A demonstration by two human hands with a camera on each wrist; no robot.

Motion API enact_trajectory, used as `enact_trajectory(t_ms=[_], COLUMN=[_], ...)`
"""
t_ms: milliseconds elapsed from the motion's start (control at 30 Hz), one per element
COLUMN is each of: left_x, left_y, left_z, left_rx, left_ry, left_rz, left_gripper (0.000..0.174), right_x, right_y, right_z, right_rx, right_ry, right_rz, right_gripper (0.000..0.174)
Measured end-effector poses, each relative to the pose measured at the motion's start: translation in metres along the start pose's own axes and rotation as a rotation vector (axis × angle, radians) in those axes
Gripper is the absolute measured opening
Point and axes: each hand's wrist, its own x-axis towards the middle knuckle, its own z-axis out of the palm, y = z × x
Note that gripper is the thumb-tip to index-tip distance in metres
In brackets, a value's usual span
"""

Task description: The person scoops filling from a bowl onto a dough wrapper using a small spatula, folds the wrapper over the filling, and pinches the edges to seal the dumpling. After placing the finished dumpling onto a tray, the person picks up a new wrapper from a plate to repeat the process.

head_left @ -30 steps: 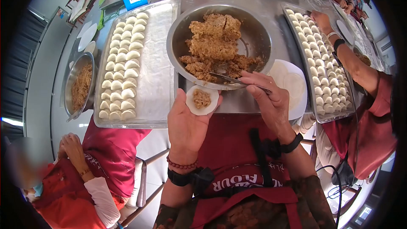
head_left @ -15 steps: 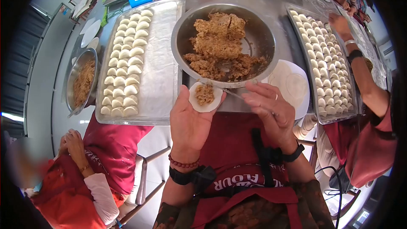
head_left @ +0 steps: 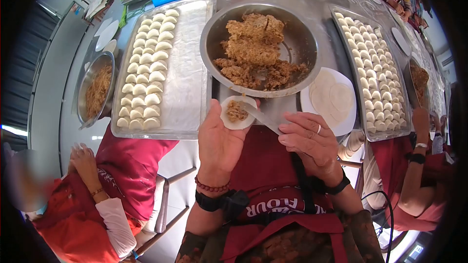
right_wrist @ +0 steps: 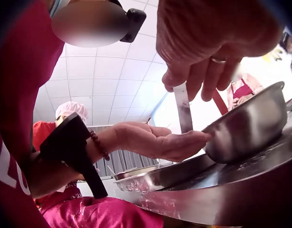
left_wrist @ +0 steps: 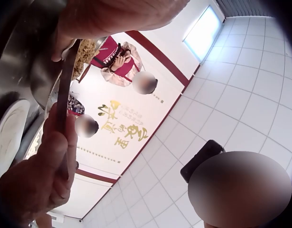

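In the head view my left hand, palm up, holds a round white dumpling wrapper between thumb and fingers. A lump of brown filling sits on the wrapper. My right hand grips a flat metal spatula, its blade end touching the filling. The right wrist view shows the spatula coming down from the right hand to the cupped left hand. Just beyond the hands stands a large steel bowl of minced filling.
Left of the bowl, a tray carries rows of folded dumplings. To the right are a white plate with wrappers and another dumpling tray. A smaller steel bowl stands far left. People sit on both sides.
My right hand brought the spatula from the large bowl's filling down to the filling on the wrapper. The left hand stayed nearly in place. At right, another person's arm drew back from the dumpling tray.
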Motion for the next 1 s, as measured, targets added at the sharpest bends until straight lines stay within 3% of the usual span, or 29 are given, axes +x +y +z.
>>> enact_trajectory(t_ms=[233,433,633,1000], left_x=[-0.003,0.008,0.015,-0.003], left_y=[-0.003,0.0,-0.004,-0.001], left_z=[-0.002,-0.005,0.006,0.003], left_rx=[0.021,0.036,-0.021,0.016], left_ry=[0.032,-0.068,-0.032,-0.027], left_rz=[-0.021,-0.038,0.026,-0.042], left_gripper=[0.059,0.059,0.059,0.064], right_x=[-0.006,-0.007,-0.001,-0.009], right_y=[-0.001,0.001,0.009,-0.007], right_z=[0.016,0.0,0.017,0.001], right_rx=[0.009,0.139,0.093,-0.039], right_ry=[-0.053,0.049,0.113,0.014], right_rz=[-0.022,0.1,0.103,-0.051], right_gripper=[0.03,0.032,0.033,0.029])
